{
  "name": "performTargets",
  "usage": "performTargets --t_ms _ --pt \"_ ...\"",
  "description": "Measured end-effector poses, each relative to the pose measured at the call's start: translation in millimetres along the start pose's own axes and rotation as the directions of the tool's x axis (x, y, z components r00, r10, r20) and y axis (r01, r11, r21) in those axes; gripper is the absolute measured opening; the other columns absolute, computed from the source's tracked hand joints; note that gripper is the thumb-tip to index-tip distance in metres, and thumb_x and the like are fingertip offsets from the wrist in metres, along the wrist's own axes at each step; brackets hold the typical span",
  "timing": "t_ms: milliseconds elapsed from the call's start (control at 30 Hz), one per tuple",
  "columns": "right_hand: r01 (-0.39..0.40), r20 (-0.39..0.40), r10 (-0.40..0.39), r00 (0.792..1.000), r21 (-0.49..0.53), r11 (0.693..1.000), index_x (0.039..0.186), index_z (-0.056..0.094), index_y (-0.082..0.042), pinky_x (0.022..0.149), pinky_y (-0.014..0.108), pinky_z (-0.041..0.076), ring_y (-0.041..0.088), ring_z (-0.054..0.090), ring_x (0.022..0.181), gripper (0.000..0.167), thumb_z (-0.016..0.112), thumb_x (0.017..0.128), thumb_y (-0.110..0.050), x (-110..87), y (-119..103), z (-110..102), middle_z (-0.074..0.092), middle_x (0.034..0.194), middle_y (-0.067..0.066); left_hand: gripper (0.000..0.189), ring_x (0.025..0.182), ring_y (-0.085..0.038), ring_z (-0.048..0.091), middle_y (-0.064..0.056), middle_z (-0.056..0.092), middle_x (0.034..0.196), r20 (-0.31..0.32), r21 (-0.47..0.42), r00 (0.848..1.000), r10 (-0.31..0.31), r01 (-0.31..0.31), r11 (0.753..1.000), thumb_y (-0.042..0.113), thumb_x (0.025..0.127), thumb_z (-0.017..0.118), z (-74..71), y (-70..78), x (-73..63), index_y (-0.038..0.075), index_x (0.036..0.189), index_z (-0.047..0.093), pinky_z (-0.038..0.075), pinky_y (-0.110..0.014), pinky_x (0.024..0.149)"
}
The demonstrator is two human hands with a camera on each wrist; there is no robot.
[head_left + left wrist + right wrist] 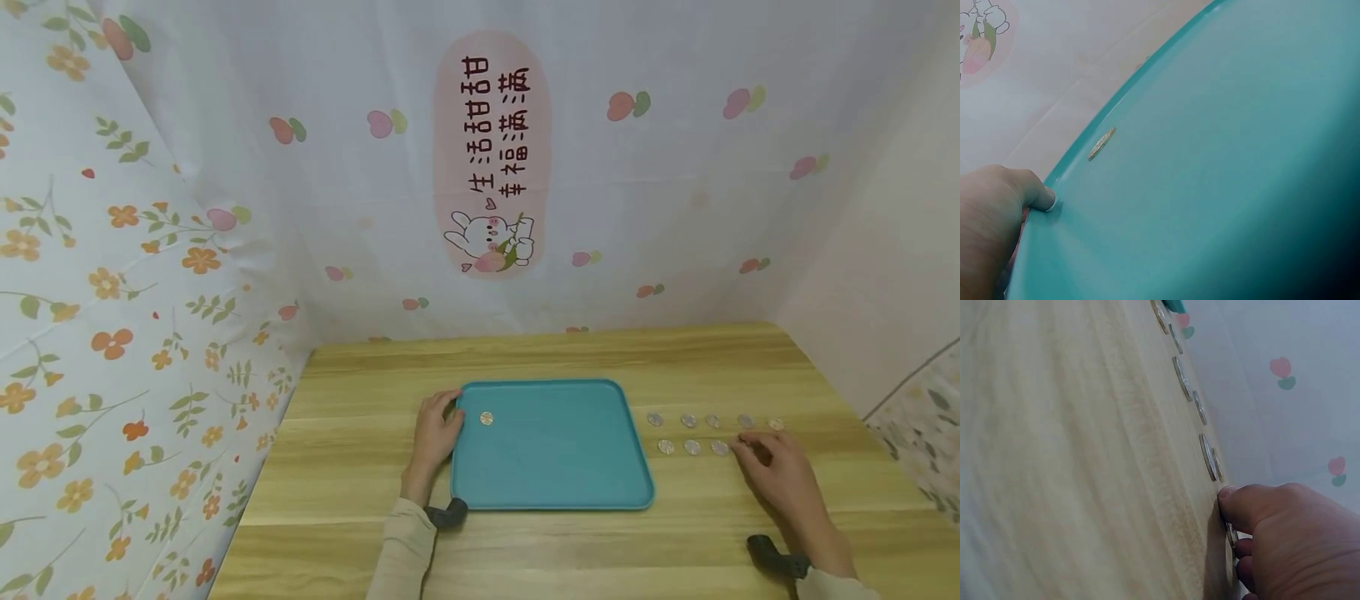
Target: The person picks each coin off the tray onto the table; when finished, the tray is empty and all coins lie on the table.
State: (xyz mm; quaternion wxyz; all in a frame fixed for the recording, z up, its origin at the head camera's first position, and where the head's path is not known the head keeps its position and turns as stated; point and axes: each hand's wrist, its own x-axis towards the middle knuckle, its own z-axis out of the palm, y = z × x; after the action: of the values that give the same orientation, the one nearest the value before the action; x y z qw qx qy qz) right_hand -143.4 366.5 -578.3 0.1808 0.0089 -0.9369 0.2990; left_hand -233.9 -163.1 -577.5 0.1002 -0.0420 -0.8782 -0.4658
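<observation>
My left hand (437,435) grips the left rim of a teal rectangular tray (555,450). Its thumb (1040,195) lies over the rim, and the other fingers are mostly hidden on the outer side. One gold-toned coin (486,418) lies flat on the tray near its upper left corner. On the wooden table to the right, several coins lie in two rows, silver ones (692,447) and a gold-toned one (776,424). At the right end of the lower row my right hand (782,473) pinches what seems a coin, mostly hidden by thumb and fingers.
Under everything is a wood-grain table (540,554). A white printed curtain (330,183) hangs behind it, and a floral cloth (142,333) covers the left side. Each wrist wears a dark device; the right one (776,560) stands just above the table.
</observation>
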Motion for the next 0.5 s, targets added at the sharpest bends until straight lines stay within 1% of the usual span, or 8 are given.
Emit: performTargets --t_ms 133,267,367,500 --pt "-0.011 0.006 0.011 1.000 0.017 1.000 0.110 0.068 0.008 0.064 0.004 0.037 -0.021 0.035 0.084 0.032 0.068 0.095 -0.021 0.1 0.3 -1.0 0.061 0.103 0.023 0.036 0.131 -0.031 0.050 -0.010 0.063 0.135 0.000 -0.008 1.000 -0.002 0.002 1.000 0.012 0.095 0.064 0.6 -0.4 0.3 0.008 0.131 0.064 0.038 -0.050 0.114" --pt "-0.047 -0.004 0.047 0.999 0.035 0.998 0.114 0.065 0.006 0.066 0.005 0.037 -0.021 0.036 0.085 0.035 0.066 0.097 -0.024 -0.3 0.7 -2.1 0.060 0.107 0.022 0.036 0.131 -0.031 0.050 -0.011 0.063 0.135 -0.007 -0.009 1.000 0.003 -0.003 1.000 0.012 0.094 0.064 1.4 -1.6 1.2 0.007 0.130 0.065 0.038 -0.050 0.114" --pt "-0.077 -0.030 0.078 0.996 0.044 0.996 0.117 0.065 0.006 0.067 0.006 0.037 -0.021 0.036 0.084 0.036 0.064 0.097 -0.024 -1.8 -1.4 -3.1 0.060 0.108 0.020 0.036 0.130 -0.031 0.050 -0.011 0.063 0.135 -0.011 -0.002 1.000 0.001 -0.001 1.000 0.012 0.094 0.064 1.6 -2.6 1.1 0.008 0.130 0.065 0.039 -0.050 0.114" --pt "-0.092 -0.070 0.096 0.993 0.059 0.994 0.115 0.066 0.005 0.064 0.007 0.037 -0.019 0.037 0.082 0.033 0.063 0.098 -0.022 -2.0 -7.9 -5.0 0.059 0.107 0.017 0.036 0.130 -0.031 0.050 -0.011 0.063 0.135 -0.006 0.003 1.000 -0.003 0.003 1.000 0.013 0.094 0.064 1.1 -3.1 0.7 0.008 0.130 0.065 0.038 -0.050 0.113"
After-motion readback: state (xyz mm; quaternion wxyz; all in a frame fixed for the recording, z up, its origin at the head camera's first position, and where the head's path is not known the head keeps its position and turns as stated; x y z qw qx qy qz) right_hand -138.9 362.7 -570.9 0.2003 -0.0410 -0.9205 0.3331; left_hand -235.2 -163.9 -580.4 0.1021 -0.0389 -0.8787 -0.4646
